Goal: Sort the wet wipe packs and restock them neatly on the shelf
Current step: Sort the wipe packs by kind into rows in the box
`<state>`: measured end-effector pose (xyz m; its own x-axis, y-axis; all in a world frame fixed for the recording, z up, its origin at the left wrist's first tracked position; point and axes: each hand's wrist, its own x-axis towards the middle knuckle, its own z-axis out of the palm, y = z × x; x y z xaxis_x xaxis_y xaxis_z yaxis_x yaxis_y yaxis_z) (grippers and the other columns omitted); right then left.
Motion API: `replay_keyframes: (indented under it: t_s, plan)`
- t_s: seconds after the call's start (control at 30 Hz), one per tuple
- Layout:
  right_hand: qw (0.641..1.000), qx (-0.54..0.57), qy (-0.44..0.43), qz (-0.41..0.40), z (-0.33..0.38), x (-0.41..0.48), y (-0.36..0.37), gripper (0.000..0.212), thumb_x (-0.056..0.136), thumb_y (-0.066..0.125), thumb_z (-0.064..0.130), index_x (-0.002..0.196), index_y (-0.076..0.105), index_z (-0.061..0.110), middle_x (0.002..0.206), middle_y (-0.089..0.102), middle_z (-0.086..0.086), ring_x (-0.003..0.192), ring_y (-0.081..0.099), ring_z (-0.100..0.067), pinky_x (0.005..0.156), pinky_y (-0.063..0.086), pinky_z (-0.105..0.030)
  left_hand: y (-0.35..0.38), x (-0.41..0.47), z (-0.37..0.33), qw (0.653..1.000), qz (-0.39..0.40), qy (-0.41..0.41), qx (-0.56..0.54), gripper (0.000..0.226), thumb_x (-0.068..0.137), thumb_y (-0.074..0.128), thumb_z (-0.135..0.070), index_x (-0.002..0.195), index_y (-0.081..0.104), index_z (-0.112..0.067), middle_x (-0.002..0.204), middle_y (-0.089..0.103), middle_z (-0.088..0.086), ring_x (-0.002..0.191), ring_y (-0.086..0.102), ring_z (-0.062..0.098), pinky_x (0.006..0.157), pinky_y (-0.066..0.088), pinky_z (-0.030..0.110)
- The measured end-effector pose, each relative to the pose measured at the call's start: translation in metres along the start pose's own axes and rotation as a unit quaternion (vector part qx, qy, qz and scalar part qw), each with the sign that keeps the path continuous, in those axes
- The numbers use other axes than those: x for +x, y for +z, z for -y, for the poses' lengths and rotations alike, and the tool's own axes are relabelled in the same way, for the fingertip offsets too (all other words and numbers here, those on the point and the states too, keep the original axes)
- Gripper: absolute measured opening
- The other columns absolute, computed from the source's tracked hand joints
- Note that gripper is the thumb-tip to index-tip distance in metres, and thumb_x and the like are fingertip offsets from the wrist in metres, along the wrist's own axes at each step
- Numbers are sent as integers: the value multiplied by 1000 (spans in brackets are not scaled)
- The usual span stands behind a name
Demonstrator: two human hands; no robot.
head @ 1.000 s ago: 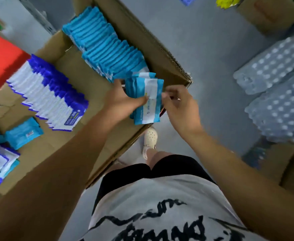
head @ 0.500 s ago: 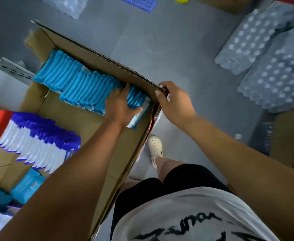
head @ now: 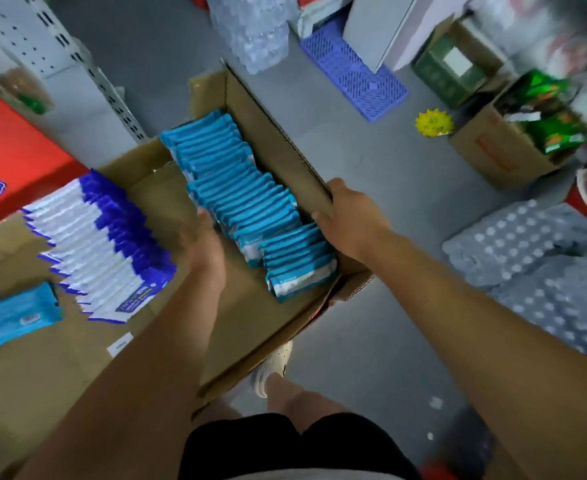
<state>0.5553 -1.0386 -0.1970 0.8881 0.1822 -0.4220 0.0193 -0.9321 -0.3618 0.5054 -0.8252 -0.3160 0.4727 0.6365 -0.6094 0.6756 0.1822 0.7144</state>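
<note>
A long row of teal wet wipe packs point(head: 240, 199) stands on edge along the right wall of an open cardboard box point(head: 271, 140). My left hand point(head: 202, 244) lies against the row's left side, fingers straight, holding nothing. My right hand point(head: 349, 216) grips the box's right rim, thumb inside by the nearest teal packs. A second row of white-and-purple packs point(head: 101, 244) leans further left in the box. A single teal pack point(head: 16, 315) lies flat at the left edge.
Grey perforated shelf uprights point(head: 87, 67) and a red carton point(head: 11, 150) stand at the left. Shrink-wrapped bottle packs point(head: 541, 271) lie on the floor to the right. A blue plastic pallet point(head: 354, 74) and a box of green packets point(head: 527, 133) sit beyond. My shoe point(head: 274, 368) is beside the box.
The teal packs I held a second ago now stand at the near end of the row. My left hand moved off them to the row's side. My right hand took hold of the box rim.
</note>
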Motion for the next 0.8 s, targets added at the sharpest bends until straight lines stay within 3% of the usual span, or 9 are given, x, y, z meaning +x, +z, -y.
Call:
replay_keyframes:
  t_s: [0.07, 0.13, 0.23, 0.33, 0.4, 0.47, 0.6, 0.7, 0.8]
  plan:
    - [1000, 11, 4, 18, 8, 19, -1, 44, 99, 58, 36, 131, 41, 10, 109, 60, -13, 93, 58, -29, 74, 46, -34, 11, 13, -9, 988, 68, -20, -140, 84, 92, 52, -71, 158, 35, -22, 161, 39, -2, 147, 40, 18, 122, 27, 35]
    - [999, 24, 11, 20, 12, 34, 3, 43, 99, 58, 34, 130, 43, 9, 108, 60, -13, 91, 57, -29, 73, 44, -33, 34, 51, 11, 971, 126, -12, -203, 98, 72, 55, -89, 152, 46, -33, 152, 53, -9, 137, 53, 14, 119, 39, 45]
    - [1000, 10, 18, 0, 13, 44, 10, 27, 98, 54, 18, 123, 47, 9, 107, 63, -16, 85, 56, -29, 70, 40, -31, 55, 48, 14, 948, 234, -13, -213, 93, 79, 52, -90, 156, 37, -41, 156, 46, -16, 143, 44, 11, 123, 30, 45]
    - [1000, -16, 19, -8, 11, 42, 10, 30, 99, 44, 10, 130, 46, 11, 104, 61, -14, 81, 49, -26, 70, 37, -30, 51, 9, -16, 956, 185, 21, -225, 71, 103, 38, -66, 163, 23, -31, 150, 40, -20, 136, 41, 2, 114, 28, 22]
    - [1000, -8, 9, -9, 11, 40, 8, 34, 101, 41, 12, 135, 45, 13, 111, 62, -13, 83, 50, -24, 71, 39, -30, 43, 9, -14, 963, 100, 3, -251, 87, 89, 44, -81, 160, 31, -31, 159, 41, -12, 143, 43, 10, 122, 29, 32]
    - [1000, 1, 3, -6, 11, 41, 6, 37, 102, 41, 12, 139, 44, 14, 117, 63, -14, 85, 51, -23, 73, 40, -29, 37, 9, 0, 957, 49, -29, -284, 95, 80, 48, -81, 159, 34, -29, 163, 38, -6, 148, 38, 15, 124, 29, 42]
    - [1000, -7, 5, -6, 13, 42, 7, 36, 103, 41, 12, 139, 42, 12, 118, 63, -17, 85, 51, -24, 71, 40, -30, 42, -24, 40, 945, 127, -64, -295, 104, 72, 51, -93, 158, 34, -37, 161, 41, -7, 147, 40, 16, 123, 31, 47]
    - [1000, -19, 5, -5, 12, 42, 10, 37, 102, 42, 11, 140, 41, 13, 118, 63, -16, 85, 52, -25, 72, 42, -31, 62, -46, 37, 945, 149, -24, -289, 80, 97, 45, -70, 163, 17, -35, 165, 34, -3, 149, 37, 18, 124, 31, 47]
    - [1000, -26, 6, -7, 10, 44, 10, 37, 102, 41, 11, 139, 42, 14, 118, 63, -16, 85, 53, -26, 73, 46, -33, 70, -54, 29, 945, 144, -3, -292, 85, 93, 45, -69, 163, 11, -36, 167, 28, -3, 151, 33, 17, 126, 28, 48]
